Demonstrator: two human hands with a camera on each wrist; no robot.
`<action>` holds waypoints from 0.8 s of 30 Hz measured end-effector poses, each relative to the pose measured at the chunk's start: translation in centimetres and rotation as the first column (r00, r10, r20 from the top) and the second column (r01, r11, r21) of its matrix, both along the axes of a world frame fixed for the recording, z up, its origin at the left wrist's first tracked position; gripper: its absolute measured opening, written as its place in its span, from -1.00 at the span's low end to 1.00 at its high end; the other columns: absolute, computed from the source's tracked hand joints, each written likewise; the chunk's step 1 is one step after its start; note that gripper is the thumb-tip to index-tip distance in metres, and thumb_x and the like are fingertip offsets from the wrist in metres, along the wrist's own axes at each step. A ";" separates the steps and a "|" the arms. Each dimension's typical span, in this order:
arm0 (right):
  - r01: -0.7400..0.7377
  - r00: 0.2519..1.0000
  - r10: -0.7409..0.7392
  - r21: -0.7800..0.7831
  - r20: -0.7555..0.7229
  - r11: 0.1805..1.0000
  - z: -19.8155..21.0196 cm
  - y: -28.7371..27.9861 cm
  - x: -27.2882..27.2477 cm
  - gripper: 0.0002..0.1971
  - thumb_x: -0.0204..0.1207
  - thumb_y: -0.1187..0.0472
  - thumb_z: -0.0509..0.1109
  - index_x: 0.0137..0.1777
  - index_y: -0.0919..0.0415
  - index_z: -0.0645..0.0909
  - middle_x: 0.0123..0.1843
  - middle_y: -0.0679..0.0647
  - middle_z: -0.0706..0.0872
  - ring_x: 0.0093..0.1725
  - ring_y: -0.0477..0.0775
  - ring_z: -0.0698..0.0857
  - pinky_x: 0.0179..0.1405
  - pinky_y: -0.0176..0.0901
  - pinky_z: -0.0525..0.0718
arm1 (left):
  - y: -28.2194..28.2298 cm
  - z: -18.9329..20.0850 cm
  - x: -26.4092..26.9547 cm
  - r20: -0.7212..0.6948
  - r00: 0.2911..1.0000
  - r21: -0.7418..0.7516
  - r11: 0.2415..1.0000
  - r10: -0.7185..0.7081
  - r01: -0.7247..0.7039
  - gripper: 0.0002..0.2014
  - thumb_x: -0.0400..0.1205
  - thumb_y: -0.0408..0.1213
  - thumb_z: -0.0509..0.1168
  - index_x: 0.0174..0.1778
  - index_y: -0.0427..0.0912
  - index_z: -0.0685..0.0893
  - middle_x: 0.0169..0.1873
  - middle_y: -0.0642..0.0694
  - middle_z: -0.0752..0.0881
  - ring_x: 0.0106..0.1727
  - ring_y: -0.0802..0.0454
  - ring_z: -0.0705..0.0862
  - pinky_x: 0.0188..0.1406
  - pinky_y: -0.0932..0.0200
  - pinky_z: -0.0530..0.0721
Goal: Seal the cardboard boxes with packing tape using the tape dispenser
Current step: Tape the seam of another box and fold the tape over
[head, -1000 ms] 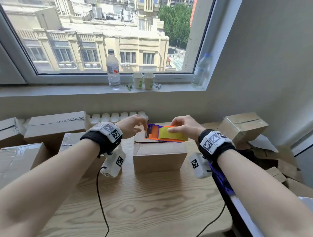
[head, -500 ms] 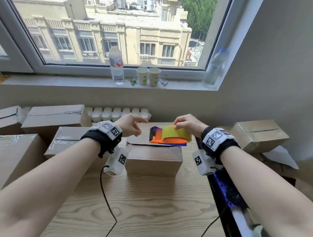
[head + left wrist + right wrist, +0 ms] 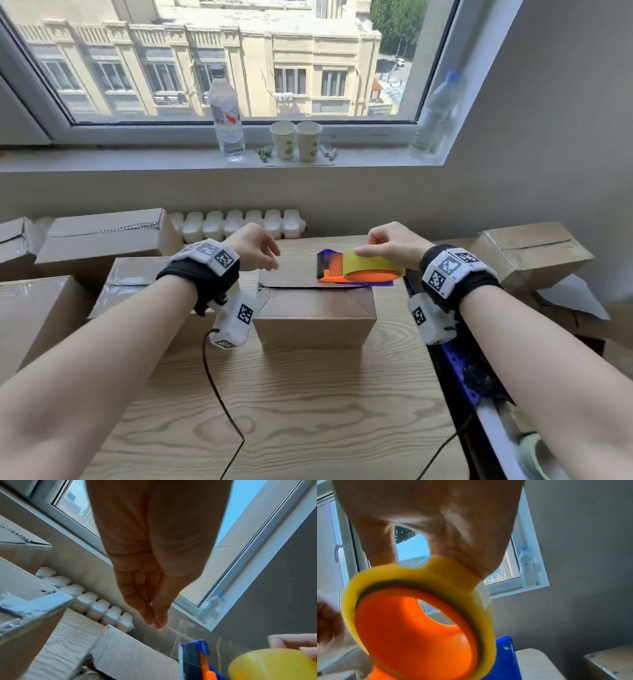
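On the wooden counter point(image 3: 291, 404) below the window sits a cardboard box point(image 3: 313, 313), its dark top seam running left to right across the view. Lying on the box's right half, the tape dispenser point(image 3: 346, 270) has its long axis along that seam, blue blade end pointing left and yellow tape roll point(image 3: 371, 267) at the right. Clamped on the roll from above is the right hand point(image 3: 394, 245), while the left hand point(image 3: 255, 248) hovers over the box's left end, pinching the clear tape's end between straight fingertips.
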State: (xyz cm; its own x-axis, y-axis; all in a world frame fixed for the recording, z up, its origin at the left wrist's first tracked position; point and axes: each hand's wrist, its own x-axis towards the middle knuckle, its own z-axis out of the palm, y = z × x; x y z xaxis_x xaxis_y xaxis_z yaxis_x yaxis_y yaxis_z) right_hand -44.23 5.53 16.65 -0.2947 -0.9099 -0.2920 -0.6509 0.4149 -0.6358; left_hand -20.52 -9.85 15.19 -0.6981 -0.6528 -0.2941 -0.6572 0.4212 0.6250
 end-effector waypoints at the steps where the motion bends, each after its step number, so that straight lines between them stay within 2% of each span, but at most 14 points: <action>1: 0.011 0.998 -0.010 -0.014 0.063 1.000 0.1 0.1 0.0 -0.67 0.27 -0.13 0.49 -0.36 0.13 0.58 -0.31 0.03 0.56 -0.21 0.04 0.52 -0.22 -0.11 0.42 | -0.3 -0.2 0.2 0.004 1.000 -0.008 1.000 -0.003 0.004 -0.85 0.46 -0.44 0.48 -0.08 -0.31 0.72 -0.26 -0.24 0.80 -0.27 0.01 0.73 -0.15 0.19 0.71; 3: 0.041 0.996 -0.038 -0.038 0.082 0.998 0.4 0.3 -0.2 -0.69 0.29 -0.09 0.50 -0.38 0.14 0.58 -0.31 0.03 0.56 -0.21 0.04 0.52 -0.23 -0.11 0.41 | -1.0 -0.4 0.8 0.002 1.000 -0.019 1.000 0.000 0.000 -0.87 0.47 -0.42 0.48 -0.09 -0.30 0.74 -0.25 -0.23 0.80 -0.25 0.00 0.73 -0.10 0.15 0.72; 6: 0.078 0.996 -0.080 -0.024 -0.046 0.997 0.3 0.9 -1.0 -0.66 0.39 -0.10 0.53 -0.35 0.14 0.59 -0.32 0.00 0.59 -0.28 -0.02 0.53 -0.27 -0.16 0.46 | -1.7 -0.8 1.6 0.004 1.000 -0.048 0.999 0.006 -0.006 -0.88 0.47 -0.41 0.48 -0.10 -0.27 0.76 -0.26 -0.15 0.79 -0.22 0.02 0.75 -0.14 0.21 0.70; 10: 0.083 0.996 -0.083 -0.014 0.023 0.996 0.3 1.2 -1.5 -0.65 0.30 -0.13 0.53 -0.34 0.16 0.61 -0.30 0.02 0.59 -0.23 0.01 0.54 -0.23 -0.13 0.45 | -1.7 -1.4 1.9 0.019 1.000 -0.062 0.998 -0.020 0.021 -0.90 0.47 -0.39 0.48 -0.12 -0.26 0.76 -0.27 -0.16 0.80 -0.22 0.00 0.76 -0.11 0.16 0.73; 14: 0.151 0.972 -0.148 0.003 -0.181 0.988 0.3 2.1 -2.4 -0.62 0.35 -0.16 0.54 -0.39 0.13 0.58 -0.36 -0.01 0.60 -0.30 -0.02 0.55 -0.26 -0.14 0.49 | -2.0 -2.1 2.5 0.044 0.999 -0.076 0.997 -0.005 0.008 -0.92 0.47 -0.39 0.48 -0.15 -0.24 0.77 -0.29 -0.12 0.80 -0.24 0.06 0.77 -0.17 0.24 0.72; 18: 0.151 0.984 -0.148 0.027 -0.101 0.988 0.5 2.6 -3.2 -0.72 0.48 0.00 0.46 -0.38 0.09 0.59 -0.29 0.02 0.59 -0.18 0.07 0.56 -0.19 -0.09 0.47 | -2.3 -2.5 3.0 0.066 0.998 -0.080 0.997 -0.002 0.007 -0.94 0.47 -0.42 0.48 -0.17 -0.26 0.77 -0.29 -0.15 0.81 -0.22 0.02 0.79 -0.12 0.17 0.76; 24: 0.219 0.927 -0.192 0.052 -0.322 0.974 1.7 3.3 -3.6 -0.56 0.34 -0.22 0.52 -0.43 0.15 0.56 -0.39 -0.01 0.57 -0.34 -0.05 0.53 -0.40 -0.17 0.41 | -2.3 -2.8 3.8 0.059 0.998 -0.078 0.996 -0.027 0.032 -0.97 0.46 -0.43 0.48 -0.26 -0.24 0.76 -0.37 -0.12 0.78 -0.37 0.10 0.72 -0.33 0.31 0.68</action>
